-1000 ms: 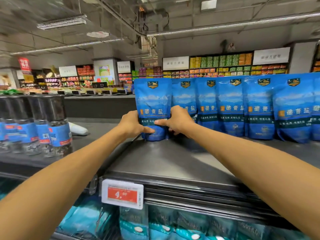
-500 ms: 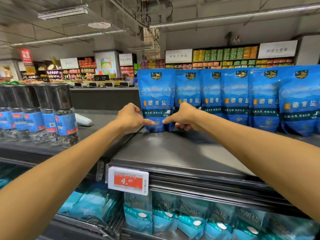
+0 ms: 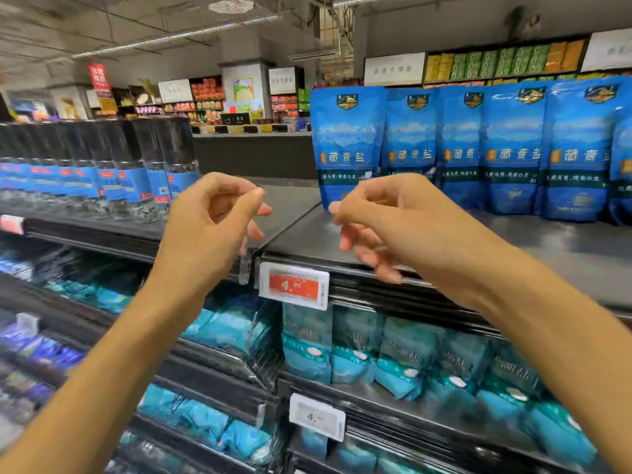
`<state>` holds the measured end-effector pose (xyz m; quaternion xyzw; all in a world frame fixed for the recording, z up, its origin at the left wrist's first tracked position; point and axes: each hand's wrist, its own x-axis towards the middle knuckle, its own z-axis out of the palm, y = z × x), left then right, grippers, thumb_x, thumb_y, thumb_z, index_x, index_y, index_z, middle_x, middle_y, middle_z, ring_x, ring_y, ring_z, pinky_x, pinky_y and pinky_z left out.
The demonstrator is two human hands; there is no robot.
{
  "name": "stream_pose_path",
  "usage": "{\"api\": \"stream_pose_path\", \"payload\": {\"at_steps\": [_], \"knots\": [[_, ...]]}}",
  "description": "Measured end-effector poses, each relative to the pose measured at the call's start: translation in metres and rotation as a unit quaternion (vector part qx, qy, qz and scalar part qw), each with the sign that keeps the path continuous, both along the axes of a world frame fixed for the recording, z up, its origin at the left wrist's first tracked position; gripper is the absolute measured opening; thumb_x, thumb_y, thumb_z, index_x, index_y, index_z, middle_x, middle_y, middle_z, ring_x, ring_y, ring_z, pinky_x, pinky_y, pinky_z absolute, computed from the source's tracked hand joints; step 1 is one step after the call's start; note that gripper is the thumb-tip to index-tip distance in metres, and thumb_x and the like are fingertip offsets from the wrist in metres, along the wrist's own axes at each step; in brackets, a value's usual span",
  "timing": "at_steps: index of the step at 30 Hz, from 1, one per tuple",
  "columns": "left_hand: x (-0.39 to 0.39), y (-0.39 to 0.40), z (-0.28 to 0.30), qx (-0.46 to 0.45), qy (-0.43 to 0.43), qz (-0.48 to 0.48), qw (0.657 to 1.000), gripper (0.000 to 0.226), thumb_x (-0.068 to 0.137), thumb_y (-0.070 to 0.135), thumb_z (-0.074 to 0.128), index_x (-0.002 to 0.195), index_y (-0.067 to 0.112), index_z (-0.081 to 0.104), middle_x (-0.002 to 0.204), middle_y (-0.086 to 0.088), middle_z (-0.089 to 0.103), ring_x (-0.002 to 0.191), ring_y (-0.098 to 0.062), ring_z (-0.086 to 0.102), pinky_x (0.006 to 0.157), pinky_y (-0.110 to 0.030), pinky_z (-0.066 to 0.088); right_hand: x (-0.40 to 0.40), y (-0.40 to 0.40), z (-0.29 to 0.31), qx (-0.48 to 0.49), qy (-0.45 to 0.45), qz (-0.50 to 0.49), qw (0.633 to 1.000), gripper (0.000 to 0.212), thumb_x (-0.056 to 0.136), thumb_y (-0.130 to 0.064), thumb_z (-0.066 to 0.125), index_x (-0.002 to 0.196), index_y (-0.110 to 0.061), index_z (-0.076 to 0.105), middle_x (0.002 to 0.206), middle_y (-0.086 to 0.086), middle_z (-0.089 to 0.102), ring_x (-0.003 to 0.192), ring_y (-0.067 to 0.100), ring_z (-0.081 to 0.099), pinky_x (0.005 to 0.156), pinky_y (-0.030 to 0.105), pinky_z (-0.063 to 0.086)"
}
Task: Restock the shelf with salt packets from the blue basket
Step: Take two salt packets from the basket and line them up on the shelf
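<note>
Both hands are hovering in front of the top shelf (image 3: 444,234), holding nothing; the left hand (image 3: 212,217) is loosely curled, thumb near the forefinger; the right hand (image 3: 386,217) is likewise relaxed, fingers hanging half bent. The salt packets (image 3: 461,148) are standing upright in a row at the back of the shelf, long axis vertical, printed faces turned toward the person; the leftmost packet (image 3: 347,142) is sitting just beyond the right hand, apart from it. Bottles (image 3: 102,165) are lining the shelf's left part; a price tag (image 3: 294,285) is hanging on the front edge; teal bags (image 3: 393,357) are filling the shelves below.
</note>
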<state>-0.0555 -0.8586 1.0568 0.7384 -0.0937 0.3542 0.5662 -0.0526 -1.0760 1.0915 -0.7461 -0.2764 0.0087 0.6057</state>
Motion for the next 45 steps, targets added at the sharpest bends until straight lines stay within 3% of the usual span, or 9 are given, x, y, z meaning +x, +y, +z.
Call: {"api": "stream_pose_path", "payload": {"at_steps": [7,12,15,21,25,30,33,37,45], "knots": [[-0.097,0.015,-0.113,-0.115,0.031,0.042,0.992,0.006,0.088,0.029,0.069,0.089,0.024,0.069,0.084,-0.006,0.076,0.055,-0.015,0.057,0.048,-0.021,0.047,-0.053,0.023,-0.108,0.09,0.099,0.079,0.988,0.02,0.096,-0.015,0.063,0.078,-0.008,0.062,0.064,0.007,0.066,0.041,0.016,0.046,0.036,0.019,0.035],[-0.165,0.021,-0.223,-0.17,0.133,0.12,0.969,0.007,0.094,0.006,0.055,0.095,0.005,0.062,0.078,-0.008,0.076,0.049,-0.009,0.056,0.043,-0.018,0.043,-0.078,0.033,-0.211,0.095,0.182,0.083,0.975,0.027,0.096,-0.009,0.065,0.07,-0.014,0.062,0.063,0.008,0.066,0.044,0.02,0.055,0.04,0.021,0.04],[-0.211,0.018,-0.277,-0.199,0.194,0.187,0.942,0.013,0.098,-0.004,0.05,0.094,0.003,0.06,0.071,-0.007,0.074,0.043,-0.009,0.052,0.039,-0.018,0.038,-0.102,0.023,-0.268,0.082,0.252,0.075,0.961,0.023,0.09,-0.016,0.074,0.069,-0.015,0.064,0.062,0.012,0.065,0.044,0.023,0.055,0.039,0.023,0.037],[-0.296,-0.013,-0.338,-0.297,0.276,0.278,0.871,0.017,0.104,0.011,0.051,0.096,0.01,0.067,0.08,-0.009,0.074,0.055,-0.015,0.058,0.045,-0.024,0.043,-0.148,-0.02,-0.352,-0.012,0.335,0.092,0.938,0.018,0.091,-0.008,0.071,0.075,-0.015,0.069,0.066,0.014,0.067,0.05,0.02,0.057,0.04,0.023,0.037],[-0.328,-0.038,-0.362,-0.36,0.31,0.326,0.817,0.023,0.106,0.016,0.047,0.098,0.009,0.067,0.082,-0.009,0.073,0.06,-0.016,0.059,0.049,-0.028,0.043,-0.174,-0.035,-0.387,-0.078,0.36,0.108,0.923,0.019,0.095,-0.009,0.065,0.078,-0.017,0.069,0.07,0.013,0.068,0.056,0.019,0.059,0.045,0.027,0.041],[-0.362,-0.058,-0.389,-0.333,0.358,0.367,0.792,0.019,0.106,0.019,0.049,0.101,0.012,0.066,0.08,-0.003,0.073,0.061,-0.014,0.061,0.051,-0.032,0.042,-0.197,-0.028,-0.421,-0.138,0.373,0.142,0.906,0.023,0.094,-0.007,0.066,0.073,-0.017,0.066,0.064,0.011,0.066,0.051,0.02,0.054,0.043,0.025,0.04],[-0.384,-0.063,-0.405,-0.359,0.375,0.386,0.763,0.017,0.105,0.016,0.051,0.098,0.012,0.066,0.079,-0.005,0.074,0.058,-0.016,0.059,0.049,-0.03,0.039,-0.203,-0.008,-0.433,-0.198,0.329,0.208,0.9,0.023,0.095,-0.009,0.067,0.073,-0.015,0.062,0.06,0.003,0.066,0.054,0.026,0.062,0.053,0.035,0.05],[-0.413,-0.051,-0.42,-0.403,0.371,0.44,0.711,0.017,0.104,0.014,0.054,0.094,0.01,0.067,0.078,-0.009,0.073,0.057,-0.016,0.056,0.05,-0.03,0.037,-0.199,0.046,-0.435,-0.207,0.322,0.266,0.885,0.024,0.096,-0.012,0.066,0.074,-0.02,0.063,0.064,0.006,0.066,0.053,0.015,0.059,0.048,0.021,0.044],[-0.46,0.034,-0.446,-0.44,0.378,0.492,0.649,0.018,0.104,0.023,0.055,0.096,0.014,0.068,0.077,-0.003,0.072,0.06,-0.016,0.057,0.051,-0.029,0.04,-0.177,0.212,-0.446,-0.174,0.356,0.272,0.877,0.015,0.096,-0.008,0.064,0.082,-0.008,0.063,0.066,0.008,0.068,0.052,0.016,0.059,0.041,0.023,0.04]]}}
